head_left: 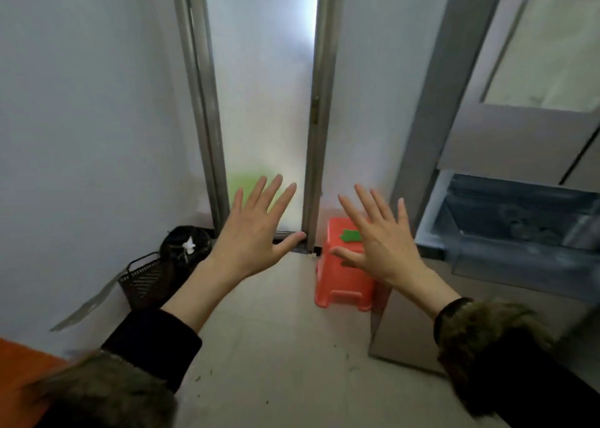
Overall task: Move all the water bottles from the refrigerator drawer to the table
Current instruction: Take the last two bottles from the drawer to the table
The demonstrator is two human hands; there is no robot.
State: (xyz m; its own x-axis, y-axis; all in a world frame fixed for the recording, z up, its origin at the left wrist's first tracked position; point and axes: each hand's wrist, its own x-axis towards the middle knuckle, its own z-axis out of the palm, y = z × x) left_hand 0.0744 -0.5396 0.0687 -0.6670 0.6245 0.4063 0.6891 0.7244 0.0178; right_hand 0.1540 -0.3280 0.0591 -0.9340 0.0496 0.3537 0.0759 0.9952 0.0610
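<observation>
While both hands spread empty, drawer open rightward.

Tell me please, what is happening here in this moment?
A person holds both hands up with fingers spread, the left hand and the right hand, and neither holds anything. At the right, the refrigerator drawer stands pulled open, but the picture is too blurred to show bottles inside. An orange stool stands on the floor beside the refrigerator, under the right hand in this view.
</observation>
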